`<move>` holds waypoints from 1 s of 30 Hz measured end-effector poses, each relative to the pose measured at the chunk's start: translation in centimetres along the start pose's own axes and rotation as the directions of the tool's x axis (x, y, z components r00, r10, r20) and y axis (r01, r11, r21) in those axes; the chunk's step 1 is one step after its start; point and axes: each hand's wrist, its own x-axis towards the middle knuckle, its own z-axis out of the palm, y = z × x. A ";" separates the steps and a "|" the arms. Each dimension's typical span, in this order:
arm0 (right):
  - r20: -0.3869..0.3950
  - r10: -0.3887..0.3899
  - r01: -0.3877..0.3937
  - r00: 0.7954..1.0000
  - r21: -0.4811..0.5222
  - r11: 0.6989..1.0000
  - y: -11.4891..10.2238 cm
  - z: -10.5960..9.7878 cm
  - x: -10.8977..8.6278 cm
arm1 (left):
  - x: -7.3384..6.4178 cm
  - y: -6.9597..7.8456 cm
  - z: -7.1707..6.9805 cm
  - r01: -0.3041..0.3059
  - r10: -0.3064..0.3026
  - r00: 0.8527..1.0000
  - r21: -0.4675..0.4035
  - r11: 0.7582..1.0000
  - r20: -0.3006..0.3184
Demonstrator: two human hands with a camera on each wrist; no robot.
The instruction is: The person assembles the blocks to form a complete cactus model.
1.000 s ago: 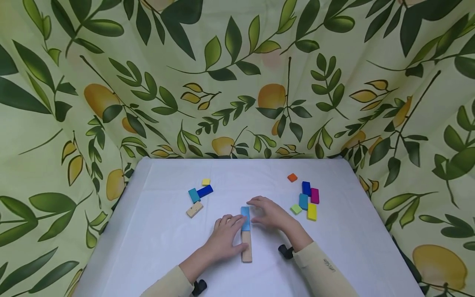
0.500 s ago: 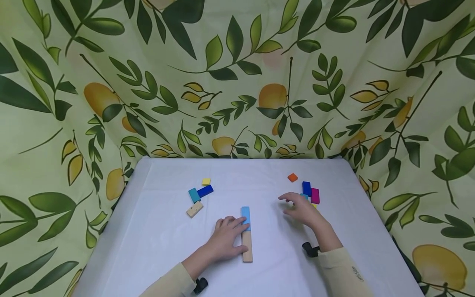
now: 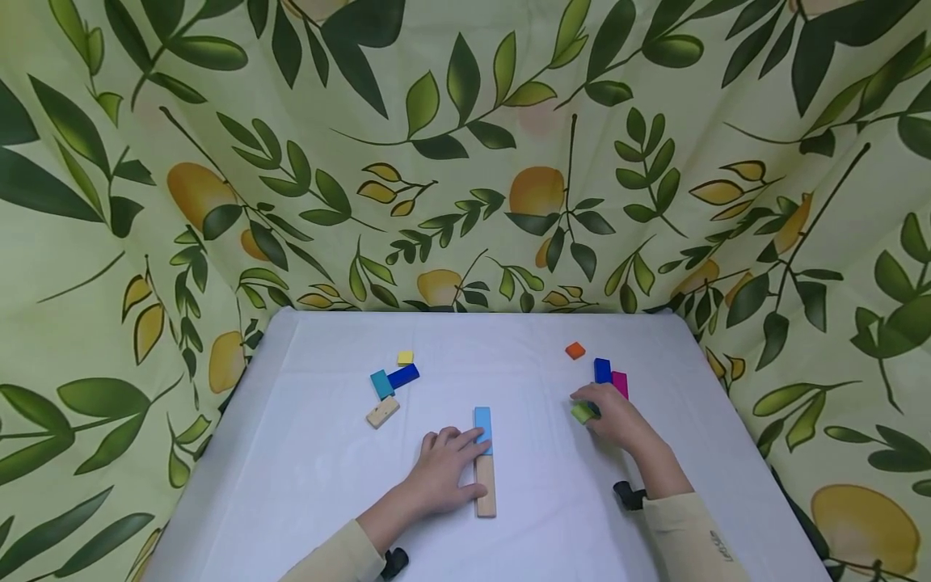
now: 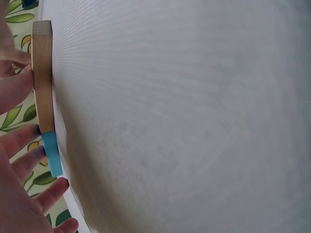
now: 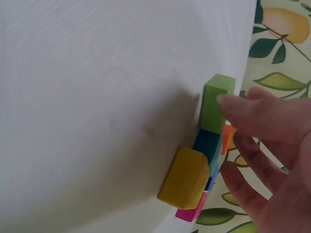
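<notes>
A light blue block [image 3: 483, 428] and a longer plain wooden block [image 3: 486, 489] lie end to end in a line at the middle of the table. Beside them rests my left hand [image 3: 442, 475], fingers spread; fingertips touch the light blue block and the thumb is at the wooden one. In the left wrist view the thumb lies against the wooden block [image 4: 43, 82]. My right hand [image 3: 618, 416] is at the right-hand group, pinching a small green block [image 3: 582, 413]. Its thumb sits on the green block [image 5: 214, 107] in the right wrist view; the index fingertip is hidden behind.
Near the right hand are a yellow block [image 5: 184, 178], a dark blue block [image 3: 602, 370], a magenta block [image 3: 620, 384] and an orange block [image 3: 575, 351]. At left lie a teal block [image 3: 381, 384], a blue block [image 3: 403, 376], a yellow block [image 3: 405, 357] and a wooden block [image 3: 382, 412].
My right hand has left the light blue block, moved right to the group there and taken hold of the green block. The left hand has stayed beside the line of blocks.
</notes>
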 end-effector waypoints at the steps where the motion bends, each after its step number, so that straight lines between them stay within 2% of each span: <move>1: -0.002 -0.010 0.010 1.000 -0.018 1.000 0.1 0.1 0.0 | 0.0 0.0 0.0 0.002 -0.002 1.000 0.000 1.000 -0.001; 8: -0.037 -0.090 0.080 0.995 -0.206 0.975 0.8 0.4 0.1 | -0.1 0.2 -0.2 0.006 -0.006 1.000 0.000 1.000 0.005; 11: -0.048 -0.093 0.079 0.995 -0.231 0.970 0.8 0.4 0.1 | -0.1 0.2 -0.2 0.006 -0.006 1.000 0.002 1.000 0.008; 16: -0.063 -0.069 0.056 0.996 -0.184 0.981 -0.1 0.2 0.1 | 0.0 0.2 -0.1 0.008 -0.008 1.000 0.001 1.000 0.013; 25: -0.086 -0.107 0.099 0.991 -0.091 0.991 -2.4 -0.1 1.0 | -0.2 0.2 -0.3 0.008 -0.008 1.000 -0.002 1.000 0.004; 30: -0.103 -0.156 0.150 0.982 -0.060 0.987 -3.7 0.4 1.9 | -0.2 0.2 -0.4 0.012 -0.012 1.000 -0.005 1.000 0.010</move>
